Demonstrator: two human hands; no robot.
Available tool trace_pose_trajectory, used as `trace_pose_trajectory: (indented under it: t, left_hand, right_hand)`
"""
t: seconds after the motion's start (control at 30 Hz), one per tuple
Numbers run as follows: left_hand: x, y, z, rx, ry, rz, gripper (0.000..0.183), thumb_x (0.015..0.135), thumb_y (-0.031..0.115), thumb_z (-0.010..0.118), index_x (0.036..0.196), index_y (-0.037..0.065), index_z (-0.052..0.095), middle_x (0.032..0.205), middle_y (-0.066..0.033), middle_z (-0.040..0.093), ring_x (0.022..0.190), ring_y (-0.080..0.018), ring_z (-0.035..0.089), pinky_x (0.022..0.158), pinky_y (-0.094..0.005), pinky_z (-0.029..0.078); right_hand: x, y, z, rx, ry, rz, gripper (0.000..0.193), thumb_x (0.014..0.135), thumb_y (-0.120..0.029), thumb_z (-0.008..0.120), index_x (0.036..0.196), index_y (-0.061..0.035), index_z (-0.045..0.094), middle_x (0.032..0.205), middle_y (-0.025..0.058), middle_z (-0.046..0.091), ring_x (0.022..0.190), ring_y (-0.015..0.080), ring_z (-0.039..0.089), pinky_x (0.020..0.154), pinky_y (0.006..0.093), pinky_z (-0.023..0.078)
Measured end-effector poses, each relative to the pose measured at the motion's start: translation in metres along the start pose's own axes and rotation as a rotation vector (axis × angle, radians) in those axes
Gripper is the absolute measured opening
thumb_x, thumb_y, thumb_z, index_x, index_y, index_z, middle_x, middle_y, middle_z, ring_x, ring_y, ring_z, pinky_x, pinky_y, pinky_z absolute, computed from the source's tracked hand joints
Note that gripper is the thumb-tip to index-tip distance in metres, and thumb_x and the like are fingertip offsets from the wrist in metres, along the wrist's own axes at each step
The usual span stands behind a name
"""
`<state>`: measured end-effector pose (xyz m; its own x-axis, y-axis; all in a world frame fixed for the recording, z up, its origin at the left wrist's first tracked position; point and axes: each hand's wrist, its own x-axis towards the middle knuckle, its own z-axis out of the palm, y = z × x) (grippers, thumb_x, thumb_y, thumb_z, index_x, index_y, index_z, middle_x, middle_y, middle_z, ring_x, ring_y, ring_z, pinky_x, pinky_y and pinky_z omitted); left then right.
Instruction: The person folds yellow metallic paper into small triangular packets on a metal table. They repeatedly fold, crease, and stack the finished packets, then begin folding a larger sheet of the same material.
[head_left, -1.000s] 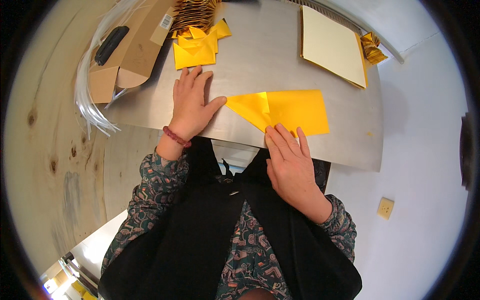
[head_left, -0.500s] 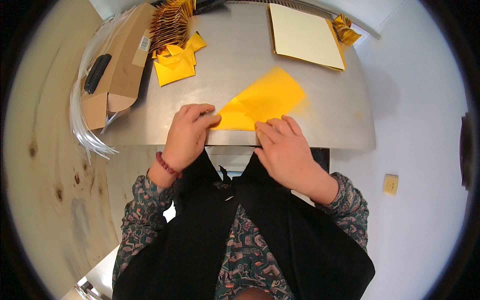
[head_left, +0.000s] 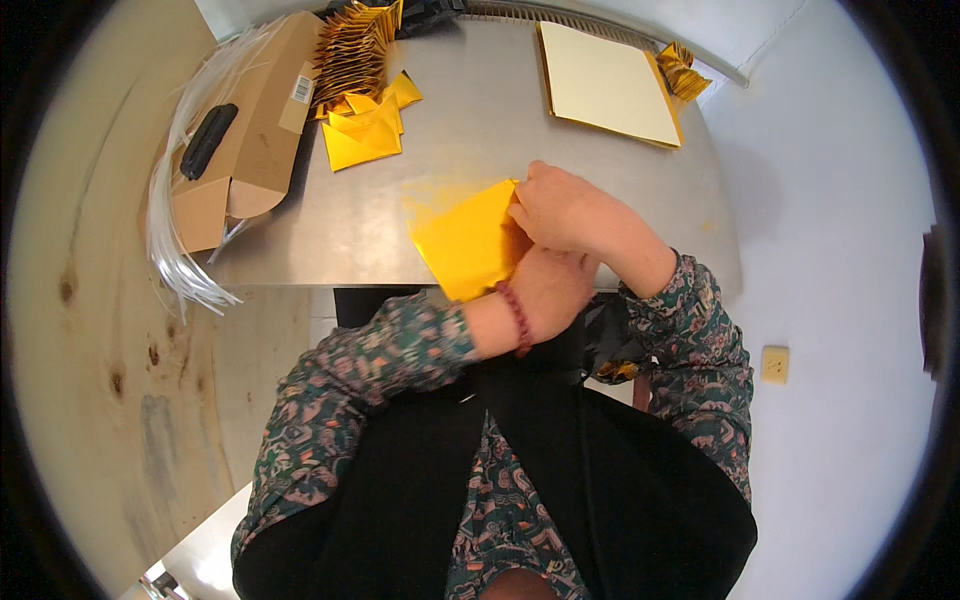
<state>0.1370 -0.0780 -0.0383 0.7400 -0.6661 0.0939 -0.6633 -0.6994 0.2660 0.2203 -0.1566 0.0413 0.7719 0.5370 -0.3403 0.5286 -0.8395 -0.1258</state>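
A golden-yellow sheet of folded paper [head_left: 468,242] lies tilted at the front edge of the metal table, its left side smeared by motion. My right hand [head_left: 565,210] pinches its upper right corner with curled fingers. Beneath my right wrist, my left hand [head_left: 550,292], with a dark red bead bracelet, reaches across against the paper's lower right side. The left fingers are mostly hidden by the right hand, so their grip does not show.
Folded yellow paper pieces [head_left: 362,135] lie at the far left, beside a row of pleated gold paper [head_left: 352,60]. A cardboard box [head_left: 250,130] with clear plastic strips [head_left: 170,245] stands left. A cream-topped paper stack [head_left: 610,85] lies far right, near crumpled gold paper [head_left: 683,72].
The yellow paper has turned and shifted left. My left hand has crossed rightward under my right wrist, and my right hand has moved up to the paper's upper corner.
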Motion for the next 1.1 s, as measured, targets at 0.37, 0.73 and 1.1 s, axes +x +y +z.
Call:
trace_pose_trajectory:
  t: [0.37, 0.73, 1.1]
  left_hand:
    - [-0.100, -0.045, -0.055, -0.540, 0.323, 0.211, 0.031, 0.093, 0.016, 0.079, 0.121, 0.006, 0.073, 0.130, -0.0124, 0.071, 0.126, -0.0359, 0.064, 0.112, -0.0475, 0.050]
    - [-0.113, -0.104, -0.061, -0.099, 0.340, -0.072, 0.035, 0.094, 0.015, 0.078, 0.128, 0.009, 0.074, 0.136, -0.0077, 0.070, 0.131, -0.0289, 0.061, 0.113, -0.0452, 0.044]
    - [-0.134, -0.113, -0.066, -0.131, 0.344, -0.126, 0.036, 0.090, 0.011, 0.080, 0.126, 0.009, 0.075, 0.136, -0.0047, 0.072, 0.130, -0.0290, 0.062, 0.112, -0.0449, 0.046]
  right_hand:
    - [-0.057, 0.016, 0.057, 0.225, 0.411, -0.224, 0.076, 0.092, -0.048, 0.079, 0.145, 0.0031, 0.058, 0.152, 0.0304, 0.053, 0.140, 0.0492, 0.050, 0.120, 0.0524, 0.043]
    - [-0.064, 0.014, 0.080, 0.157, 0.476, -0.233, 0.101, 0.080, -0.058, 0.088, 0.162, -0.0137, 0.049, 0.168, 0.0294, 0.038, 0.157, 0.0511, 0.032, 0.130, 0.0639, 0.024]
    - [-0.061, 0.013, 0.083, 0.225, 0.511, -0.171, 0.084, 0.080, -0.058, 0.087, 0.152, -0.0225, 0.062, 0.165, 0.0255, 0.044, 0.157, 0.0514, 0.033, 0.129, 0.0666, 0.022]
